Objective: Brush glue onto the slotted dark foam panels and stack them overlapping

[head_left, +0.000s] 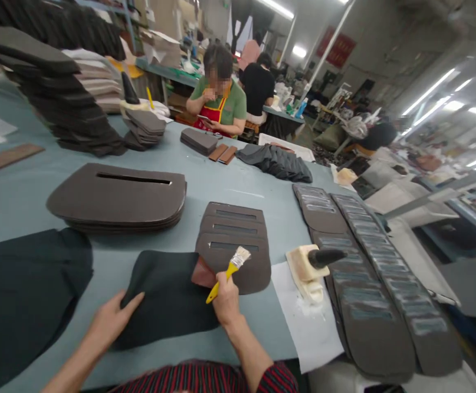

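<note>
My left hand grips the left edge of a black fabric piece, thumb on top and the other fingers partly hidden. In my right hand is a yellow-handled paintbrush, its pale bristles pointing up and away. A reddish-brown leather-like piece sits at the fabric's upper right corner, beside my right fingers; I cannot tell if they touch it. Just beyond the brush, several overlapping dark brown slotted panels lie on the table. Another black fabric sheet is at the left.
On the blue-green table are a stack of slotted brown panels, a cream block with a black cone on white paper, and rows of panels at right. A person in green sits across, holding a phone.
</note>
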A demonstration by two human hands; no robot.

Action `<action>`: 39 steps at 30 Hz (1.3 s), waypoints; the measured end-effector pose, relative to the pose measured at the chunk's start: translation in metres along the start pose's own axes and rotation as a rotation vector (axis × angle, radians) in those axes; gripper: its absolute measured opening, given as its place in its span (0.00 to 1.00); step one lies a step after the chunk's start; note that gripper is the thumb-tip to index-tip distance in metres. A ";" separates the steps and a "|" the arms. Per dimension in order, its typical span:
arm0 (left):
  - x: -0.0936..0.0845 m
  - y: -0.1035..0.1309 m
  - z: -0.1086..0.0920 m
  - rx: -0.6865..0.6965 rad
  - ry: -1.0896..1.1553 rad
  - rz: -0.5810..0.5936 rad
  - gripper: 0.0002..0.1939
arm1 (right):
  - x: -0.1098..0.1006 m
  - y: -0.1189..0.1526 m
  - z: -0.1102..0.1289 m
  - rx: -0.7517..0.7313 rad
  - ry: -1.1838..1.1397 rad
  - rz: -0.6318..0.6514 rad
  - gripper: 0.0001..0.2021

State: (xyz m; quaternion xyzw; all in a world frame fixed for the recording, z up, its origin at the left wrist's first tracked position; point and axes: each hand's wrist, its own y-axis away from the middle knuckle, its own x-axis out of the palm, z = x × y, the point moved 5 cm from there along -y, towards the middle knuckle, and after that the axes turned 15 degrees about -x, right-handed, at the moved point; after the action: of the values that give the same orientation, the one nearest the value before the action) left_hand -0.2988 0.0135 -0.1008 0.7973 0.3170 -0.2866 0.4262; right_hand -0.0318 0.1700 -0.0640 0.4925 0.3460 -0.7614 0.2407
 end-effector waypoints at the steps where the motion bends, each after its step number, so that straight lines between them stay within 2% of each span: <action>1: 0.017 0.006 -0.016 0.045 0.051 0.069 0.25 | -0.011 0.008 -0.022 0.038 0.069 -0.025 0.16; 3: 0.052 0.021 -0.046 0.134 0.120 0.212 0.24 | -0.032 0.024 -0.064 0.107 0.209 -0.065 0.15; 4: 0.067 0.028 -0.059 0.174 0.135 0.242 0.23 | -0.040 0.032 -0.082 0.142 0.271 -0.081 0.14; 6: 0.087 0.043 -0.077 0.225 0.099 0.241 0.24 | -0.051 0.044 -0.110 0.204 0.369 -0.103 0.13; 8: 0.096 0.054 -0.086 0.241 0.009 0.177 0.27 | -0.054 0.053 -0.127 0.244 0.427 -0.120 0.13; 12: 0.097 0.066 -0.091 0.301 -0.114 0.124 0.33 | -0.048 0.060 -0.139 0.281 0.464 -0.146 0.15; 16: 0.099 0.069 -0.090 0.403 -0.084 0.120 0.28 | -0.043 0.060 -0.140 0.278 0.465 -0.164 0.17; 20: 0.101 0.067 -0.089 0.422 -0.057 0.106 0.24 | -0.051 0.055 -0.135 0.265 0.459 -0.169 0.17; 24: 0.090 0.059 -0.100 0.441 -0.021 0.019 0.24 | -0.064 0.044 -0.132 0.271 0.422 -0.224 0.17; 28: 0.077 0.032 -0.127 0.457 0.018 -0.104 0.27 | -0.067 0.018 -0.141 0.229 0.393 -0.249 0.17; 31: 0.077 0.004 -0.154 0.359 -0.091 -0.112 0.31 | -0.065 -0.009 -0.159 0.244 0.395 -0.249 0.14; 34: 0.079 -0.020 -0.184 0.255 -0.160 -0.117 0.32 | -0.060 -0.035 -0.182 0.320 0.375 -0.232 0.13; 39: 0.081 -0.046 -0.225 0.128 -0.172 -0.150 0.28 | -0.050 -0.065 -0.213 0.408 0.352 -0.177 0.12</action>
State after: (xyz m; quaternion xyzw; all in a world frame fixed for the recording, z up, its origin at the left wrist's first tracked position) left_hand -0.2398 0.2480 -0.0763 0.7694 0.3190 -0.4047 0.3775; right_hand 0.0661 0.3758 -0.0582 0.6233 0.2637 -0.7362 0.0052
